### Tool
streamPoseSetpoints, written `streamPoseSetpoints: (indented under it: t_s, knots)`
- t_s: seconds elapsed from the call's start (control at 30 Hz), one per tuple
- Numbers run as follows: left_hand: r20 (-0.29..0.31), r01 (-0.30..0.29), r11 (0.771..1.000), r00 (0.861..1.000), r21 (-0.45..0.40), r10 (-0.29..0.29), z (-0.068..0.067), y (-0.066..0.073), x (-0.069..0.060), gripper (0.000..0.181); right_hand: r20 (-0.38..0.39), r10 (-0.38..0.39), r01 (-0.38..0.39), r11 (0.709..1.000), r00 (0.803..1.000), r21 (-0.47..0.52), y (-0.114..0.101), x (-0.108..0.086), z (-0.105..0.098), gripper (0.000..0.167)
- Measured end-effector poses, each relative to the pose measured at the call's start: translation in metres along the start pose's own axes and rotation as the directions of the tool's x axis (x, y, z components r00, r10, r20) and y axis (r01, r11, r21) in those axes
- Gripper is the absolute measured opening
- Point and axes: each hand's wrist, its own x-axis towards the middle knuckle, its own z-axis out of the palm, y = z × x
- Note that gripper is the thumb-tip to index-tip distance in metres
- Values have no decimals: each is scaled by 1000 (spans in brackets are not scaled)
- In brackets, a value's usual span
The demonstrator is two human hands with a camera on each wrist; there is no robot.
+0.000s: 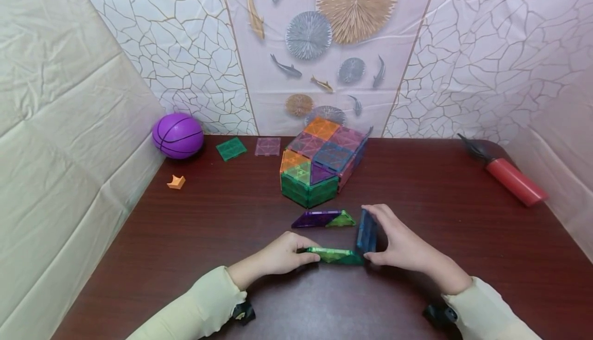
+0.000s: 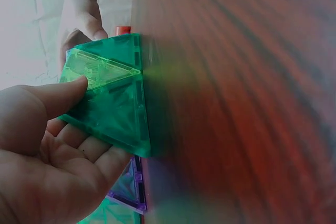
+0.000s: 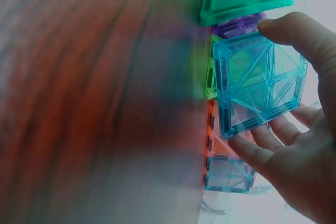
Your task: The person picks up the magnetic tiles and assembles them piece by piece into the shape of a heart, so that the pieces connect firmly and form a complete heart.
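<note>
My left hand (image 1: 284,252) grips a panel of joined magnetic tiles (image 2: 118,116), dark green triangles with a lighter green one between, standing on edge. Its thumb lies on the near face, the fingers behind. A clear blue square magnetic tile (image 3: 249,85) is pinched upright between the thumb and fingers of my right hand (image 1: 400,239). In the head view this blue tile stands at the green panel's right end; whether they touch I cannot tell. Just beyond, a purple and lime-green tile panel (image 1: 315,219) stands on the table.
Behind sits a larger multicoloured magnetic-tile structure (image 1: 309,191). Loose green (image 1: 231,148) and pink (image 1: 267,146) tiles lie left of it, near a purple ball (image 1: 178,136) and a small orange piece (image 1: 176,182). A red cylinder with a black nozzle (image 1: 516,180) lies at right.
</note>
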Motion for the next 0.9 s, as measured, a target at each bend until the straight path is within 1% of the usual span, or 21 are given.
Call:
streamPoseSetpoints:
  t_s: [0.1,0.27,0.43,0.53,0.63,0.7,0.73,0.77,0.8,0.9]
  knots:
    - [11,-9,1000,1000,-4,9,0,2,-1,15,-1,0,0,1000,1000,-14,0,-2,0,94]
    - [19,-24,1000,1000,3,24,1,5,-1,15,24,-15,16,999,1000,-40,-1,-1,2,94]
    - [47,2,1000,999,-28,-1,1,6,-1,18,41,-11,12,999,999,-34,-2,-2,3,95]
    - [39,8,999,999,-31,-7,-1,5,-1,23,47,-10,11,1000,999,-24,-2,-2,3,95]
    - [-15,-16,999,1000,-38,15,-4,4,-1,28,52,-12,13,1000,999,-20,-2,-1,3,95]
    - [-76,-47,997,996,-66,42,-8,5,0,29,58,-14,15,1000,998,-23,-2,-1,3,96]
    - [-114,-70,995,992,-75,61,-10,5,0,28,62,-13,15,1000,998,-26,-2,-1,3,96]
    - [-155,-93,992,985,-86,79,-12,5,1,27,65,-12,14,999,998,-30,-2,-1,3,96]
    - [-202,-116,989,975,-89,96,-13,5,1,26,69,-11,13,999,998,-32,-2,-1,3,96]
    - [-334,-168,984,933,-64,138,-18,4,4,23,72,-11,14,999,997,-37,-3,-1,4,97]
